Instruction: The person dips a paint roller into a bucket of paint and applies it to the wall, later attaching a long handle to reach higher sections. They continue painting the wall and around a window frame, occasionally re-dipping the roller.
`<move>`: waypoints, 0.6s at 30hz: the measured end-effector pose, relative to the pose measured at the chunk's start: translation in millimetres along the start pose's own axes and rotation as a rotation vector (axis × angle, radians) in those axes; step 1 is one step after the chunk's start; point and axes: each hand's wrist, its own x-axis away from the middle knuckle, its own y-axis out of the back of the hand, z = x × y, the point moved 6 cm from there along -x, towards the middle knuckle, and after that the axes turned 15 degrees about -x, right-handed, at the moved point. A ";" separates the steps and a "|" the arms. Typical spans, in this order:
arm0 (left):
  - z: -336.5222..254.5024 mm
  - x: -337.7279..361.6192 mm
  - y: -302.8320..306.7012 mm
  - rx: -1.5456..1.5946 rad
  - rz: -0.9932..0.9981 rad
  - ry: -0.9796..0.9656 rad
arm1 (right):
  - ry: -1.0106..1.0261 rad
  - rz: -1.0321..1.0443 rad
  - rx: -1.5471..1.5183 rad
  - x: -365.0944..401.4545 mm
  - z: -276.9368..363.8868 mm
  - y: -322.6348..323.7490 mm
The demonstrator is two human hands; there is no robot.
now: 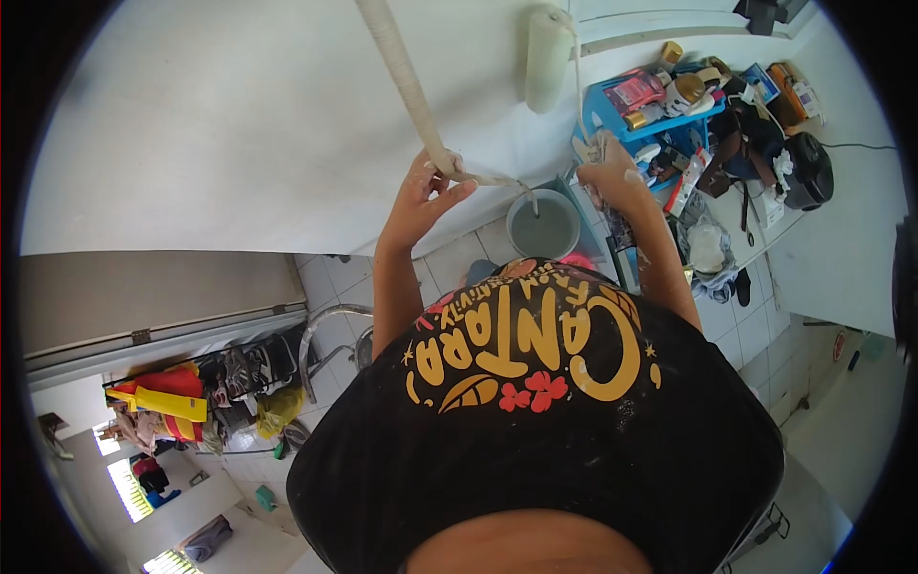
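Slanting up-left, pole point(402, 81) gripped by left hand point(426, 191); right hand point(604, 167) holds upright roller point(548, 57).

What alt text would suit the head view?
Seen from above, a person's left hand grips a long pole and the right hand a paint roller by a white wall, over a grey bucket on floor tiles.

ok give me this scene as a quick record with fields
left hand: grips a pale pole
right hand: holds a paint roller by its handle, up at the white wall
below hands: grey bucket on the tiled floor
right of hands: blue shelf crowded with bottles and jars
clothing: black shirt, yellow lettering
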 end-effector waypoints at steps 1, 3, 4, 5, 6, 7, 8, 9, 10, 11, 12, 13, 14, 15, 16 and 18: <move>-0.8 -0.2 1.2 -0.001 -0.012 0.000 | -0.058 0.003 -0.093 -4.7 -6.6 -2.8; -1.4 1.9 -1.3 -0.050 0.041 0.009 | -0.087 0.031 -0.099 -11.7 -15.3 -4.7; -2.1 1.3 -2.5 -0.051 0.033 0.013 | -0.100 0.034 -0.112 -14.5 -21.1 -4.5; -4.6 0.2 -3.4 -0.045 0.001 -0.001 | -0.113 0.036 -0.126 -15.0 -21.4 -5.5; -6.7 0.5 -3.0 -0.039 -0.027 -0.014 | -0.117 0.039 -0.123 -13.8 -21.5 -9.2; -8.4 1.2 -2.2 -0.037 -0.025 -0.010 | -0.115 0.009 -0.119 -10.7 -21.2 -13.0; -10.5 0.5 -1.7 -0.051 -0.012 -0.003 | -0.112 -0.025 -0.114 -7.2 -20.0 -13.5; -12.0 -1.1 -1.9 -0.065 0.000 -0.003 | -0.109 -0.030 -0.111 -8.0 -24.7 -12.9; -12.7 -2.9 -2.2 -0.062 0.002 -0.011 | -0.103 -0.038 -0.031 -12.1 -34.9 -12.8; -12.8 -4.9 -3.2 -0.060 0.010 -0.009 | -0.096 -0.047 0.048 -14.5 -44.8 -12.1; -13.2 -6.3 -5.0 -0.060 0.020 -0.008 | -0.090 -0.056 0.048 -13.3 -52.2 -11.1; -13.8 -6.9 -6.1 -0.060 0.024 -0.019 | -0.100 -0.059 0.063 -10.9 -60.2 -12.1; -13.7 -8.1 -6.7 -0.062 0.021 -0.028 | -0.108 -0.061 0.076 -9.7 -66.5 -13.6; -14.0 -11.1 -7.1 -0.065 0.015 -0.039 | -0.097 -0.070 0.074 -11.2 -69.7 -14.9; -15.4 -13.3 -7.9 -0.069 0.015 -0.052 | -0.107 -0.039 0.100 -14.1 -73.3 -19.6; -16.2 -13.5 -8.1 -0.042 0.031 -0.055 | -0.046 0.001 0.201 -21.3 -86.0 -35.6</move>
